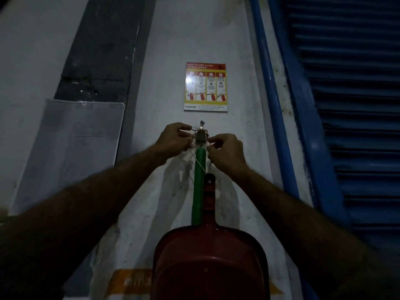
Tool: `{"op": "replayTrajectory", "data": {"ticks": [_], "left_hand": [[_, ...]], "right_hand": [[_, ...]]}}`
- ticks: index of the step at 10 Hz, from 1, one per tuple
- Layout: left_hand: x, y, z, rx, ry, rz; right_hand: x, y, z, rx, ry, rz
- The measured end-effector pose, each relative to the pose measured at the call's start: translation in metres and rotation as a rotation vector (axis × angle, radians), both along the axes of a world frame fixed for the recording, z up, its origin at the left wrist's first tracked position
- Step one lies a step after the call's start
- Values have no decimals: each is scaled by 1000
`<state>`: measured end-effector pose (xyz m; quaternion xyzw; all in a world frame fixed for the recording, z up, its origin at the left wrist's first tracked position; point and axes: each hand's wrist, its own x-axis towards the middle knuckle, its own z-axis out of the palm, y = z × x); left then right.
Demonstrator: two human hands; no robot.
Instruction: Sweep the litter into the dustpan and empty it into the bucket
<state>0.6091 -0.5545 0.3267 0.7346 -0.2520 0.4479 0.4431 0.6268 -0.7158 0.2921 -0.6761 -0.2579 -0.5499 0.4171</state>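
A dim white wall (pixel 216 35) is seen from close up, with a blue louvred shutter (pixel 346 105) along its right side and a dark vertical strip (pixel 97 50) at the left. A pale sheet of paper (pixel 71 148) is fixed at lower left. A red dustpan (pixel 210 267) is hung against the wall at bottom centre, its handle pointing up. A green broom handle (pixel 198 191) is partly hidden behind it. A fire extinguisher poster (pixel 205 86) is mounted higher up. The left hand (pixel 173 141) and the right hand (pixel 227 152) are raised to a small metal hook (pixel 201 133), and white string (pixel 200 163) tied round the broom handle is pinched in each.
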Motion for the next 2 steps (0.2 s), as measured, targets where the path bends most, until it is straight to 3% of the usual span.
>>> {"op": "replayTrajectory", "data": {"ticks": [1,2], "left_hand": [[-4,2,-9,-10,-7,85],[-13,3,-26,79,-180,347]], "right_hand": [[-11,-3,-7,-43,-67,-70],[-21,-5,-12,-75,-164,-150]]}}
